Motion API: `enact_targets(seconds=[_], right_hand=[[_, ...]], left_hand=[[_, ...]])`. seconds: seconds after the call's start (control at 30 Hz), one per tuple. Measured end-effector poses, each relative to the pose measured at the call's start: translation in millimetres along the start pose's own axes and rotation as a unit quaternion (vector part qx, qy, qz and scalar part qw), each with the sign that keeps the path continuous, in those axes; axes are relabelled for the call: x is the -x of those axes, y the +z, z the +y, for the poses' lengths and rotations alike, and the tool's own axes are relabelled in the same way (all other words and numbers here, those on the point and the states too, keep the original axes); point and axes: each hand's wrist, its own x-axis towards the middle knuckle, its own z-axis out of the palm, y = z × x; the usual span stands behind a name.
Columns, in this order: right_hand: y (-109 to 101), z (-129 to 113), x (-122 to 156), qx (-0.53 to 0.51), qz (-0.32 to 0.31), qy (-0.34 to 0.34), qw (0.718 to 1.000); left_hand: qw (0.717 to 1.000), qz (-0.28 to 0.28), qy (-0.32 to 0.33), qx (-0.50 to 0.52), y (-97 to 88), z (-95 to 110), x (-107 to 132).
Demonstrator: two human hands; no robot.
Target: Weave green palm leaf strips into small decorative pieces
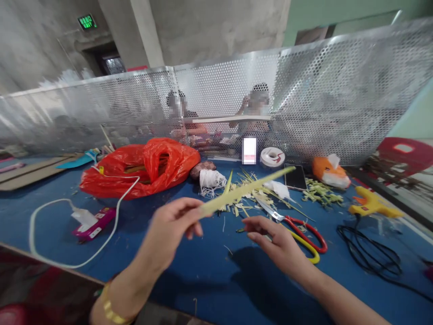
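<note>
My left hand (171, 230) is closed in a pinch on a long pale green leaf strip (246, 188), which slants up to the right above the blue table (209, 271). My right hand (275, 243) hovers low over the table with its fingers stretched out and apart, holding nothing. Just beyond its fingertips lie scissors (297, 230) with red and yellow handles. Green leaf trimmings (248, 198) are scattered under the strip.
A red plastic bag (142, 169) lies at the back left beside a wad of white thread (210, 180). A white cable (61, 239) with charger, a tape roll (272, 156), phone (295, 176), yellow glue gun (372, 204) and black cord (368, 253) surround. A perforated metal screen (321, 104) backs the table; people sit behind it.
</note>
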Motion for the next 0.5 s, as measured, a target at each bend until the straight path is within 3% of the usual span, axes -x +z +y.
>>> enact_targets(seconds=[0.07, 0.1, 0.17, 0.23, 0.33, 0.5], right_hand=[[-5, -2, -3, -0.143, 0.058, 0.053, 0.987], [-8, -1, -5, -0.196, 0.090, 0.071, 0.974], [-12, 1, -10, -0.260, 0.141, 0.091, 0.951], [-14, 5, -13, -0.287, 0.170, 0.105, 0.937], [-12, 10, -16, -0.294, 0.197, 0.137, 0.925], [-7, 12, -16, -0.279, 0.192, 0.162, 0.927]], left_hand=[[0.995, -0.060, 0.013, 0.074, 78.7, 42, -36], [0.991, -0.082, -0.001, 0.108, 107.3, 55, -48], [0.982, -0.113, -0.051, 0.142, 141.3, 64, -61], [0.973, -0.161, -0.077, 0.147, 151.4, 57, -67], [0.964, -0.215, -0.088, 0.132, 148.6, 37, -71], [0.967, -0.233, -0.069, 0.079, 147.4, 26, -76]])
